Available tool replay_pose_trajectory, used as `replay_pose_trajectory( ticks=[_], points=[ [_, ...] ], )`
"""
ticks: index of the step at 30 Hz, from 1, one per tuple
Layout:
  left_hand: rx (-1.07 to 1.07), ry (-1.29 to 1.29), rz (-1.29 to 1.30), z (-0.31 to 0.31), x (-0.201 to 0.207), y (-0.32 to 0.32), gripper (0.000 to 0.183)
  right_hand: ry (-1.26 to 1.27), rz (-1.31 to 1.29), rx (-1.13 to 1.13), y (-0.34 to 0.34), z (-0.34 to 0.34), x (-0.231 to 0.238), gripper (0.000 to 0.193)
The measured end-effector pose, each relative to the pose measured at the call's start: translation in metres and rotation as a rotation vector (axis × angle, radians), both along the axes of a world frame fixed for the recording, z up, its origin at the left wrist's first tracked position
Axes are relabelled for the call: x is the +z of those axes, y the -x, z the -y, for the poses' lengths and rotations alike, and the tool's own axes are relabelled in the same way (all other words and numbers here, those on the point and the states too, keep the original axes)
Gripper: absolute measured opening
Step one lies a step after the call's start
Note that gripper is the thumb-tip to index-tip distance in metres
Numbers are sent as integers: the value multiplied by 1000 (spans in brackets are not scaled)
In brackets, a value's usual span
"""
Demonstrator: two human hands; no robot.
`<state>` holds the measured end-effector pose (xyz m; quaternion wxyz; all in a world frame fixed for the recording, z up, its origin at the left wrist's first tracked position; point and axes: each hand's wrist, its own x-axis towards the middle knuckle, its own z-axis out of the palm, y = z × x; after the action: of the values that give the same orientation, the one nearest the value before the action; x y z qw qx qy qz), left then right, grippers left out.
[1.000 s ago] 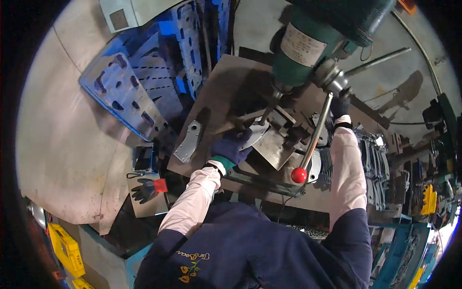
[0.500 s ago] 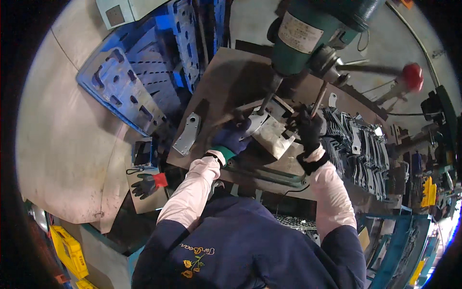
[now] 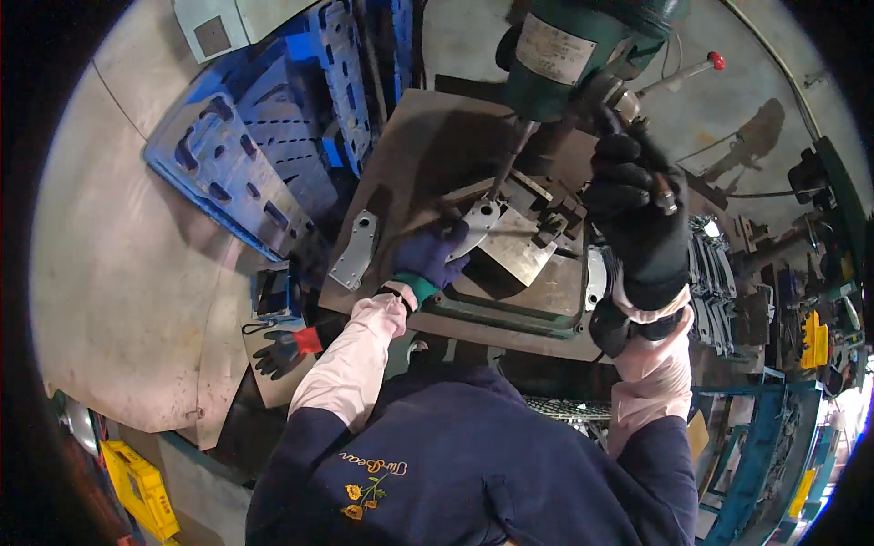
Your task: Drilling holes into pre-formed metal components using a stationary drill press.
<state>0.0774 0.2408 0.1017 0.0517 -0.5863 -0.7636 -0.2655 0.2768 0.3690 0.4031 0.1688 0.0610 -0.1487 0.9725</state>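
My left hand (image 3: 428, 259), in a dark blue glove with a green cuff, pinches the near end of a flat grey metal bracket (image 3: 475, 227). The bracket's far end, with a round hole, rests on the pale metal fixture block (image 3: 521, 253). Just above that hole is the tip of the drill bit (image 3: 510, 164), under a green drill press head (image 3: 553, 55). My right hand (image 3: 633, 205), in a black glove, is wrapped round a feed lever (image 3: 667, 198) of the press. It hides most of that lever.
Another bracket (image 3: 357, 247) lies on the left of the work table (image 3: 414, 136). Stacked brackets (image 3: 715, 282) stand at the right, partly behind my right arm. Blue pallets (image 3: 241, 168) lean at the left, above a black-and-red glove (image 3: 287, 352). A red-knobbed lever (image 3: 683, 75) sticks out from the press.
My right hand has risen toward the camera, swinging the feed lever up. The red-knobbed lever has swung away, and the drill bit has lifted slightly. My left hand stays on the bracket.
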Motion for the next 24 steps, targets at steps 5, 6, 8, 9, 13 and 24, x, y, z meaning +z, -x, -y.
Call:
replay_pose_trajectory(
  ticks=[5,6,8,9,13,24],
  points=[
    [-35,-185,82,36,20,-18,60,-53,38,-2,-3,-12,9,39],
    [-29,-270,88,36,19,-20,59,-62,48,6,-1,-12,11,36],
    [-31,-294,104,37,20,-19,59,-83,71,7,-4,-13,13,31],
    [-25,-277,110,37,21,-19,58,-60,62,36,-4,-15,14,34],
    [-135,-340,22,48,18,-5,61,67,64,92,-3,-23,28,37],
    [444,-59,-409,145,-32,72,70,-189,203,-25,-4,-25,36,33]
  ],
)
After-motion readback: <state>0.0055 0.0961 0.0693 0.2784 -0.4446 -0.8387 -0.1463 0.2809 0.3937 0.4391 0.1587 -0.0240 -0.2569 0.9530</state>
